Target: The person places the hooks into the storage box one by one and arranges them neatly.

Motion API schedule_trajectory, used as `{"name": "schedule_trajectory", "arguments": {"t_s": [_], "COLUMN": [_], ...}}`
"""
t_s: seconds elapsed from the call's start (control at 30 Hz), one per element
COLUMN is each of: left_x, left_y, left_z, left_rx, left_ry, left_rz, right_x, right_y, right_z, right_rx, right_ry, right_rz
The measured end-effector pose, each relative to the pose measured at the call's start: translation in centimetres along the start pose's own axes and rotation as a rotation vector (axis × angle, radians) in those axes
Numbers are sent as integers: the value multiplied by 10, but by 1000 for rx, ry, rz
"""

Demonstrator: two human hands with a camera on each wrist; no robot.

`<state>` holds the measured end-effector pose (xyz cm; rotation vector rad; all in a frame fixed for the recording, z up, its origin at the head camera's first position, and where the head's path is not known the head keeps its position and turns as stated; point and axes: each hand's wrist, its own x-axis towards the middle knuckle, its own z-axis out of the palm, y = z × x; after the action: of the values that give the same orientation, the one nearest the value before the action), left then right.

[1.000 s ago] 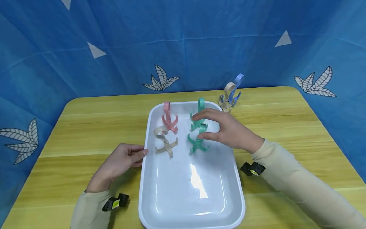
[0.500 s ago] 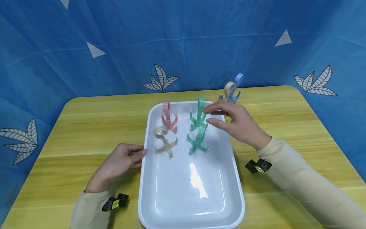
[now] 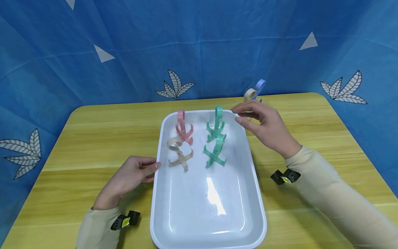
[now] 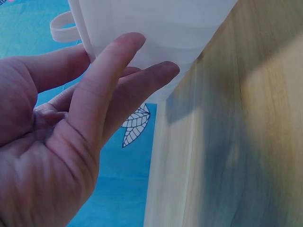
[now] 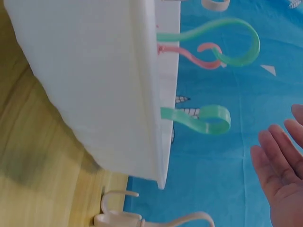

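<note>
My left hand point(image 3: 133, 176) holds the left rim of a white plastic tray point(image 3: 208, 221). Its thumb is at the rim; in the left wrist view the fingers point(image 4: 163, 73) lie along the outer wall. My right hand point(image 3: 267, 126) holds nothing and hovers over the tray's far right corner, thumb and fingers apart. Inside the tray stand multi-prong hanging hooks with curled tops: a pink hook point(image 3: 183, 129), a beige hook point(image 3: 180, 159), a far green hook point(image 3: 216, 129) and a near green hook point(image 3: 214, 155). Beyond my right hand, a blue hook point(image 3: 260, 85) and another beige hook point(image 3: 249, 94) are partly hidden.
A light wooden table point(image 3: 99, 138) carries the tray. Behind the table hangs a blue cloth point(image 3: 199, 62) with leaf and triangle prints. In the right wrist view, a beige hook point(image 5: 118, 220) stands on the table beyond the tray's end.
My right hand has moved right and away from the two green hooks, toward the far right corner and the hooks outside the tray. The left hand and tray have stayed still.
</note>
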<state>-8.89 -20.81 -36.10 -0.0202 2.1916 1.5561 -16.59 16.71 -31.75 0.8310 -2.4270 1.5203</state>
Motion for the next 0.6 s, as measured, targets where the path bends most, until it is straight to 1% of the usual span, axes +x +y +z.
{"name": "schedule_trajectory", "arguments": {"t_s": [0.2, 0.47, 0.6], "left_x": [0, 0, 0], "left_y": [0, 1, 1], "left_z": [-1, 0, -1], "left_rx": [-6, -18, -19], "left_ry": [-3, -10, -9], "left_rz": [-4, 1, -3], "right_x": [3, 3, 3], "right_y": [4, 9, 13], "right_z": [-11, -22, -26], "right_rx": [33, -12, -12], "right_ry": [68, 142, 167], "right_rz": [24, 60, 76]}}
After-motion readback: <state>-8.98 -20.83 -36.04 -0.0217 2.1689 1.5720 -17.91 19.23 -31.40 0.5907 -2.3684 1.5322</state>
